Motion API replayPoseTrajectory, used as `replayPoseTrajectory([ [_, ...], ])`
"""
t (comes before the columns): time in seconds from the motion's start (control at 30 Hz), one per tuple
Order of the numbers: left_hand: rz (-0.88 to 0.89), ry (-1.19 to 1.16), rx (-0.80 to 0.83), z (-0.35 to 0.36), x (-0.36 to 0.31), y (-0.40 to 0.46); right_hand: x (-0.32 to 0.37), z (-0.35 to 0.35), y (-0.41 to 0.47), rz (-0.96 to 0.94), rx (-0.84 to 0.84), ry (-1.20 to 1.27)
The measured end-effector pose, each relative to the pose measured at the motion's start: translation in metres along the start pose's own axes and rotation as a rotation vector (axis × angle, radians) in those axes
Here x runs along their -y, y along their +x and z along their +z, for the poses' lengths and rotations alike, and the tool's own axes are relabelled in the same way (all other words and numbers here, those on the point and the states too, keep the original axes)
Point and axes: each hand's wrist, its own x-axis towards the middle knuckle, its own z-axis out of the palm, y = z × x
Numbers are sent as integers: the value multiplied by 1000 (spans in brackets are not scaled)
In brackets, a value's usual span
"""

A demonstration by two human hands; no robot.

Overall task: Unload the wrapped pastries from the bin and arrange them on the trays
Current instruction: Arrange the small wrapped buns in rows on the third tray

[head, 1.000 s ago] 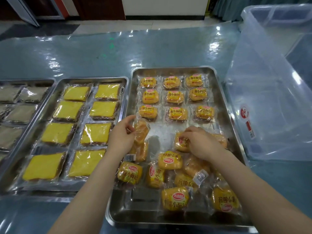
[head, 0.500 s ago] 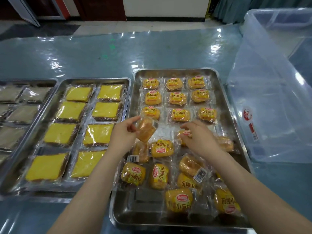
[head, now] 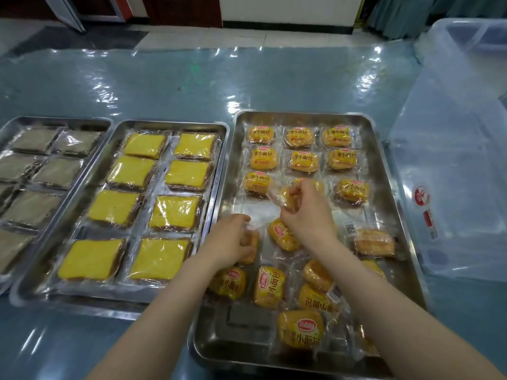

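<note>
Steel trays: three metal trays sit side by side on a plastic-covered table (head: 274,86), the right tray (head: 384,215) still being sorted
Done so far: nine wrapped buns (head: 303,161) lie in neat rows of three at the far end of the right tray; the middle tray (head: 219,187) holds eight yellow cake slices (head: 126,174) in two tidy columns; the left tray (head: 8,127) is lined with brown slices (head: 35,209)
Left to do: about ten loose buns (head: 300,331) lie jumbled at the near end of the right tray, some label-down or turned sideways, judged to need about three more rows
Bin: the clear plastic bin (head: 452,160) stands just beside the right tray; nothing shows through its walls, so unloading looks finished and only arranging seems to remain
Left hand: the left hand (head: 233,239) reaches in low over the near-left part of the tray, fingers curled round a bun in its wrapper (head: 251,246)
Right hand: the right hand (head: 304,212) is raised above the bare middle strip, pinching a wrapped bun (head: 286,197) by thumb and fingertips just below the third row
Forearms: both bare forearms stretch in from the near edge, the right crossing over the jumbled buns
Judgement: roughly half the right tray is arranged
</note>
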Motion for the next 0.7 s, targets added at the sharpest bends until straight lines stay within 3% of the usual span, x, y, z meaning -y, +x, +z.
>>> replayPoseTrajectory([
  [0.2, 32, 92, -37, 9, 0, -10, 1, 28, -2, -48, 329, -268],
  [0.37, -36, -65, -276, 19, 1, -29, -4, 32, -7, -127, 503, -296],
  [0.43, -49, -96, -309, 19, 4, -34, -6, 31, -9, -154, 518, -323],
  [0.57, -80, -165, -349, 14, 12, -44, -6, 28, -6, -220, 328, -324],
  [0.7, -74, -270, -371, 6, 16, -48, -2, 29, -1, -273, 471, -386],
])
